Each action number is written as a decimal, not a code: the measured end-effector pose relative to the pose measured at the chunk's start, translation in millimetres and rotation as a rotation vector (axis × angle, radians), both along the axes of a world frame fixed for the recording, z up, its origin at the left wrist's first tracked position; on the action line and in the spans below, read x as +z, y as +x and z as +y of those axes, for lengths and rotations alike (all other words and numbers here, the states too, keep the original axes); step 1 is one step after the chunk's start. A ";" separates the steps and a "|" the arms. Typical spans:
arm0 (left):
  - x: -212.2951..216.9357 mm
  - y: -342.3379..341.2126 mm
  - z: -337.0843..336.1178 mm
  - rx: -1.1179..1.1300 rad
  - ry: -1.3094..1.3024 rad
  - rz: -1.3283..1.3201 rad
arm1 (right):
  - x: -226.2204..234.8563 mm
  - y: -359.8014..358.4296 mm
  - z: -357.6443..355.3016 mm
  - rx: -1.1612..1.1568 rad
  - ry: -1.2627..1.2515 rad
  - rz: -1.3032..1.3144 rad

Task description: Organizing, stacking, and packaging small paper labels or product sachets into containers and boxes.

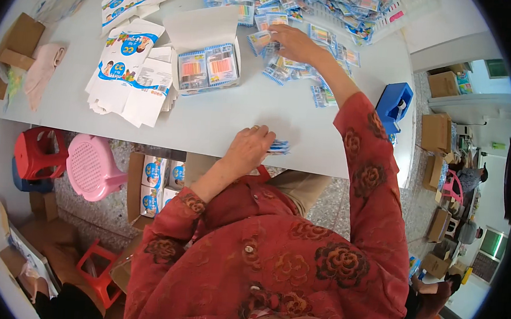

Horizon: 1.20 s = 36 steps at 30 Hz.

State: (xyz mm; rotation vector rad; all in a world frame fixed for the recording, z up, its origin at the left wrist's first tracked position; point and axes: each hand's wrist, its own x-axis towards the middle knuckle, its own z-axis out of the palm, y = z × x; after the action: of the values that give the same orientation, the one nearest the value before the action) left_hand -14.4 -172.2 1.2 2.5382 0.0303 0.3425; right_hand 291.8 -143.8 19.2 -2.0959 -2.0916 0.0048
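My left hand (249, 149), with a ring on one finger, is closed on a small stack of packets (279, 147) near the table's front edge. Farther out, my right hand (296, 45) reaches into loose clear-and-blue packets and pinches one packet (259, 41) by its edge; its fingertips are partly hidden. Between the hands and to the left stands an open white carton (240, 53), its lid folded back. Two rows of packets (207, 67) with coloured stripes lie inside it.
Flattened printed cartons (128, 70) lie left of the open carton. A large packet heap (343, 5) fills the far side near a white tray (405, 13). A blue tape dispenser (394, 105) sits at the right edge. Below left are stools (95, 169) and a box of filled cartons (136, 190).
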 end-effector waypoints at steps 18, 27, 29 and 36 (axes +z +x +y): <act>6.7 -15.3 13.7 0.056 -0.031 -0.047 | 8.6 -18.2 0.4 0.027 -0.084 -0.175; 29.6 -48.0 49.5 0.328 -0.335 -0.018 | 37.2 -42.1 -22.1 -0.291 0.148 0.459; 39.6 -51.6 67.1 0.469 -0.612 0.025 | 35.4 -44.2 -26.9 -0.458 0.416 0.566; 73.7 -10.6 153.9 0.772 -0.380 -0.172 | 56.7 -116.7 8.5 -0.306 0.336 1.131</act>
State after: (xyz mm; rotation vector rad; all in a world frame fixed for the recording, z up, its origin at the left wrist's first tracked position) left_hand -25.0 -18.3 74.9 2.0167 0.9288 0.7634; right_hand 175.1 -135.2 75.9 -1.5658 -1.0084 0.5939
